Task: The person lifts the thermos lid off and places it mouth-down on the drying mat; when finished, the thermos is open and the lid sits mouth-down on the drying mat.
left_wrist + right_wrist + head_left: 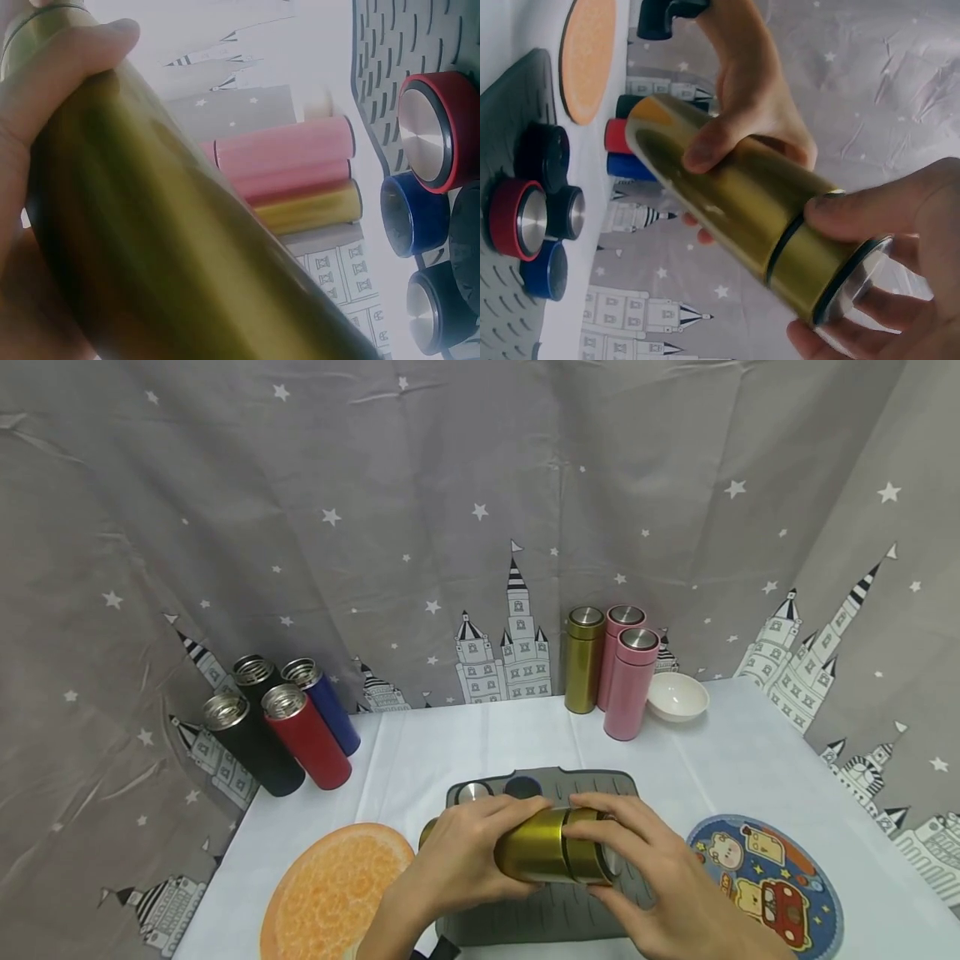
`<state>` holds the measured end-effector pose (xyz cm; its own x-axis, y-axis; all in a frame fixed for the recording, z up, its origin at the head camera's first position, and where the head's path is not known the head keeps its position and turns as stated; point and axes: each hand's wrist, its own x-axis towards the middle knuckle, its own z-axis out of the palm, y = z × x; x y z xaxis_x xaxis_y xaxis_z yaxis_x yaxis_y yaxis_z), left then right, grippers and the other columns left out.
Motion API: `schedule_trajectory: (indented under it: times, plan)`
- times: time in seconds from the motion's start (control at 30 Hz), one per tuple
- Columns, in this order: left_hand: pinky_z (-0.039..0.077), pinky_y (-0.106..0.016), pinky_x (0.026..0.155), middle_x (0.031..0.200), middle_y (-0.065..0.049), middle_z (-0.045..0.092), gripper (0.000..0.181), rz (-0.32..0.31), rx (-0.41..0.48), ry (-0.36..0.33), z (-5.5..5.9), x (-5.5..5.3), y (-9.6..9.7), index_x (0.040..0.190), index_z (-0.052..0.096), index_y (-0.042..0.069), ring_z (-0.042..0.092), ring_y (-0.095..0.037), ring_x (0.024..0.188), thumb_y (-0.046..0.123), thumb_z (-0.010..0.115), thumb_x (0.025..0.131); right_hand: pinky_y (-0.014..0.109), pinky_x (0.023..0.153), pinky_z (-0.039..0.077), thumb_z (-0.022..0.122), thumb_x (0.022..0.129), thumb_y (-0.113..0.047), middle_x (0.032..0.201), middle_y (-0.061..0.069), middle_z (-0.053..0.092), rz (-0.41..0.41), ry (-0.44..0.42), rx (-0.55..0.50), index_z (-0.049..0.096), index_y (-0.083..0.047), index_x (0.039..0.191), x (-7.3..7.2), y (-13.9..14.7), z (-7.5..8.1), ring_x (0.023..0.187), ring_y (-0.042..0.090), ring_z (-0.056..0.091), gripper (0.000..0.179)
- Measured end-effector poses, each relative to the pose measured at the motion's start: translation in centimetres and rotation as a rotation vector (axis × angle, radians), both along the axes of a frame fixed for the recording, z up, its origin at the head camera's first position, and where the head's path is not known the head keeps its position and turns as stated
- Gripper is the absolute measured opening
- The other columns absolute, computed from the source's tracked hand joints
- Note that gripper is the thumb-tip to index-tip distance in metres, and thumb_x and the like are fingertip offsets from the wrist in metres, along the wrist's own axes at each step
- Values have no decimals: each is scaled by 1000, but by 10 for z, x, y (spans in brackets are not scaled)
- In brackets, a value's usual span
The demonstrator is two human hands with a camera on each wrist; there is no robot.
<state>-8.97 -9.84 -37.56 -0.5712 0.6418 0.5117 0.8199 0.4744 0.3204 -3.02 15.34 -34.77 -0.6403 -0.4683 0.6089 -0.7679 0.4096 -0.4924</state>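
Observation:
A gold thermos bottle point(528, 852) lies nearly level in both hands above a dark grey mat. My left hand point(468, 843) grips its body, with the thumb point(709, 146) along the side in the right wrist view. On the gold lid point(810, 266) at the other end, my right hand point(656, 868) has its thumb and fingers around the rim. A dark seam shows between lid and body. Below, on the mat point(525, 931), sit a red lid point(506, 217), a blue lid point(544, 270) and black lids point(566, 212), with silver tops on some.
Open-topped black point(255, 743), red point(311, 739) and blue bottles point(333, 714) stand back left. Capped gold point(583, 664) and pink bottles point(632, 689) stand back right beside a white bowl point(677, 697). An orange round mat point(337, 893) lies left, a blue cartoon mat point(772, 885) right.

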Motion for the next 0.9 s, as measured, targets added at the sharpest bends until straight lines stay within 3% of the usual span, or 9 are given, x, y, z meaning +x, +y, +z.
schedule_trajectory:
  times: [0.13,0.27,0.37,0.47,0.57,0.7,0.9]
  plan:
    - [52,-26,72,107,8,67,83,17,-12,24,1,1,2,134,62,26,62,-4,86,37,95,58,25,88,53,84,82,-21,141,4,52,-84,-63,-35,49,-14,145,0,-1,-1,114,18,58,72]
    - [52,-26,74,106,8,67,81,27,-33,79,0,2,6,133,63,26,62,-5,87,39,94,59,26,65,55,73,92,-28,119,-1,62,-197,-309,-27,49,-17,143,2,-2,1,88,7,60,57]
    - [52,-26,74,105,9,67,79,24,-45,100,-1,3,8,131,63,27,62,-5,88,40,94,60,26,60,53,63,99,-33,100,-3,63,-217,-489,-3,53,-16,136,3,-2,3,77,6,59,42]
    - [52,-26,74,105,9,67,80,18,-47,96,-2,4,9,132,63,27,62,-5,89,41,94,60,26,60,53,62,99,-37,91,-4,62,-219,-553,12,56,-14,129,3,-2,6,74,6,59,38]
    - [52,-26,75,105,9,67,81,15,-41,73,-1,4,9,133,62,28,62,-4,90,40,95,59,26,56,52,69,94,-39,93,-5,62,-240,-521,-2,59,-16,125,4,-2,7,72,6,58,40]
    - [51,-25,74,106,9,67,82,9,-28,42,0,5,8,133,62,28,61,-4,88,39,95,59,24,56,52,77,89,-34,104,-7,63,-226,-385,-18,59,-20,126,6,-2,6,75,5,57,43]
    - [52,-25,75,108,9,67,82,3,-19,2,0,5,4,133,63,26,61,-4,88,38,96,59,29,79,57,85,81,-21,127,-8,57,-116,-133,-1,58,-23,134,6,0,1,99,10,60,59]
